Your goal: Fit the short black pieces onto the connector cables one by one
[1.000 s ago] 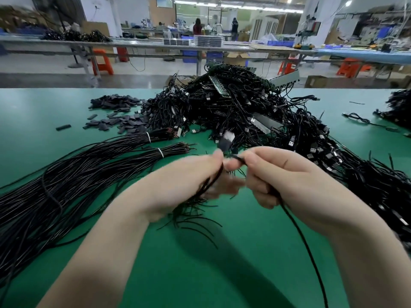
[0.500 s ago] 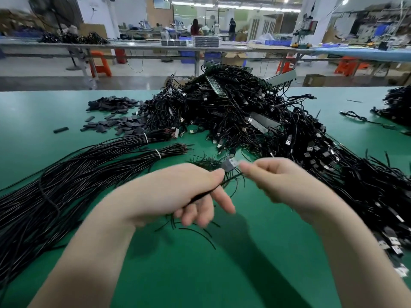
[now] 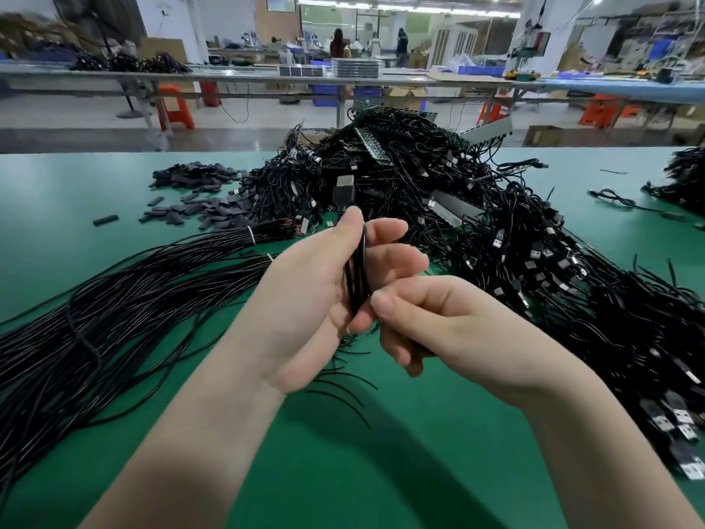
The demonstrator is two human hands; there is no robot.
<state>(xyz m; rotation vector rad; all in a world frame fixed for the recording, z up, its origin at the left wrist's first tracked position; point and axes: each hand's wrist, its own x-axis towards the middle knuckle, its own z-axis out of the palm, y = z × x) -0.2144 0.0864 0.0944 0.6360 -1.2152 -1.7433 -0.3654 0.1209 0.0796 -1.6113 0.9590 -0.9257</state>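
My left hand (image 3: 328, 284) is raised over the green table and holds a small bunch of thin black cables (image 3: 358, 276) between thumb and fingers. At the top of that bunch a connector with a black piece (image 3: 344, 192) sticks up above the thumb. My right hand (image 3: 450, 326) sits just right of and below the left, its thumb touching the lower part of the bunch and its fingers curled; whether it holds anything is hidden. Loose cable ends (image 3: 343, 391) hang under both hands. A heap of short black pieces (image 3: 198, 200) lies at the far left.
A large tangled pile of connector cables (image 3: 477, 231) fills the middle and right of the green table (image 3: 381, 471). Tied bundles of long black cables (image 3: 114, 299) spread across the left. A smaller cable pile (image 3: 683, 177) lies at the far right edge. Benches and stools stand behind.
My left hand has turned palm up and risen, lifting the cable bunch upright. My right hand has dropped from the connector tip down to the lower part of the bunch.
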